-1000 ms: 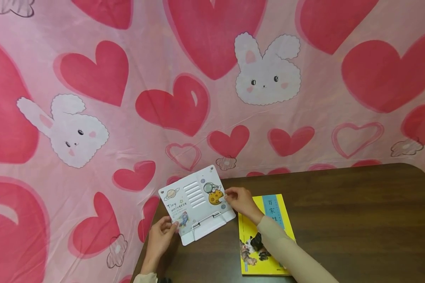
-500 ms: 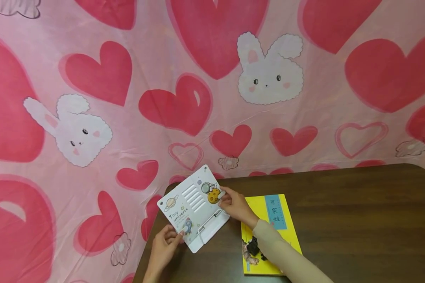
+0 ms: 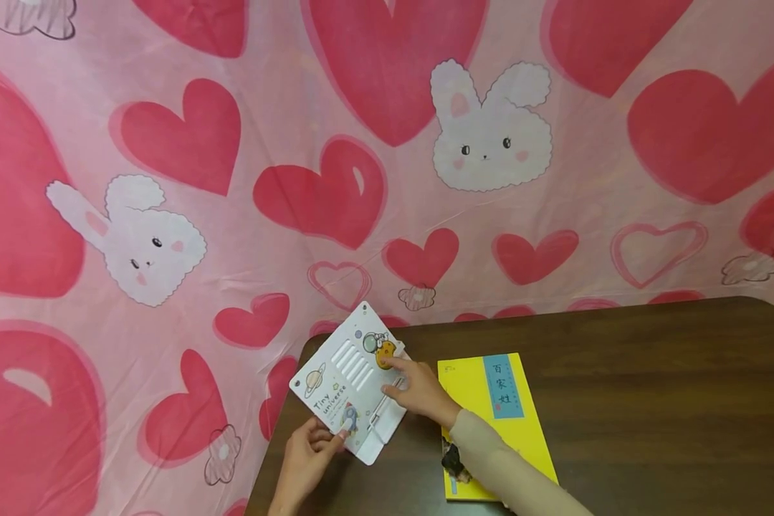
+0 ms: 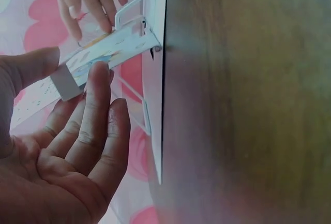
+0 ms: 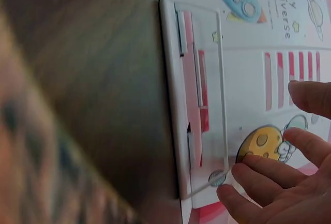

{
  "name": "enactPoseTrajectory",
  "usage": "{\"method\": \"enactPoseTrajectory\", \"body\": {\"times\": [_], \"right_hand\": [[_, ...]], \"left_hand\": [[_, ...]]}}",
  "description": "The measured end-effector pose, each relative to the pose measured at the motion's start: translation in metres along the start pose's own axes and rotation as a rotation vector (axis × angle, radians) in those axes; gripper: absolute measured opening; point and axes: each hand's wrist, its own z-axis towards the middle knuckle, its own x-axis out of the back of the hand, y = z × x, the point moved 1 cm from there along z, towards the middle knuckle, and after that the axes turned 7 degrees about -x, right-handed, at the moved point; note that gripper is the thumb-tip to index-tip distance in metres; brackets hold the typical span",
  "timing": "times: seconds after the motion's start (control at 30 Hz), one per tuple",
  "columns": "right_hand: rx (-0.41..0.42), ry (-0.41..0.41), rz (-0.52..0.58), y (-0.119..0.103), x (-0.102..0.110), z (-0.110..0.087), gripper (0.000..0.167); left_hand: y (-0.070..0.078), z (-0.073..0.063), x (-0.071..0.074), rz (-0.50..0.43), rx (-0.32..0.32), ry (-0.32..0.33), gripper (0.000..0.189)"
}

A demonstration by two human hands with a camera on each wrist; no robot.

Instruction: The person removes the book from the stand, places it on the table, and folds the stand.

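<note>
A white book stand, printed with planets, a rocket and "Tiny universe", leans on its base ledge at the table's left end. My left hand pinches its lower left side, thumb on the printed face and fingers behind; the left wrist view shows the panel edge between the thumb and fingers of this hand. Over the stand's right side is my right hand, fingers extended beside the astronaut picture. In the right wrist view its fingers are spread close to the wire page holder.
A yellow book with a blue title panel lies on the dark wooden table, right of the stand. My right forearm crosses over it. A pink cloth with hearts and rabbits hangs behind and to the left of the table.
The stand has turned counter-clockwise in the head view, its right side swinging towards the left. My right hand has moved left and lower, from its right edge to over its front.
</note>
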Motion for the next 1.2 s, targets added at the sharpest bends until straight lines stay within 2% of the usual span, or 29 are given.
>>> {"method": "enactPoseTrajectory", "body": {"times": [0.17,0.3,0.4,0.53,0.67,0.83,1.0,1.1,1.2], "right_hand": [[0.009,-0.011,-0.078,-0.007,-0.008,-0.003,0.058],[0.038,-0.036,-0.108,-0.012,-0.014,-0.005,0.065],[0.06,-0.048,-0.114,-0.014,-0.019,-0.007,0.071],[0.049,-0.074,-0.117,-0.018,-0.027,-0.011,0.081],[0.056,-0.089,-0.139,-0.025,-0.034,-0.018,0.088],[0.101,-0.051,-0.266,-0.032,-0.04,-0.024,0.093],[0.193,0.036,-0.401,-0.039,-0.042,-0.025,0.087],[0.217,0.069,-0.455,-0.042,-0.043,-0.026,0.084],[0.226,0.092,-0.487,-0.042,-0.045,-0.028,0.082]], "left_hand": [[0.004,0.0,0.0,0.073,-0.035,-0.017,0.029],[0.009,-0.002,-0.002,0.16,-0.101,-0.027,0.03],[0.012,-0.003,-0.004,0.25,-0.169,-0.014,0.029],[0.013,-0.006,-0.008,0.366,-0.237,0.013,0.027],[0.011,-0.009,-0.011,0.429,-0.289,0.027,0.025],[0.014,-0.01,-0.018,0.501,-0.337,0.071,0.023],[0.021,-0.007,-0.021,0.577,-0.371,0.125,0.023],[0.024,-0.005,-0.02,0.564,-0.378,0.087,0.025],[0.025,-0.004,-0.015,0.53,-0.403,-0.009,0.029]]}}
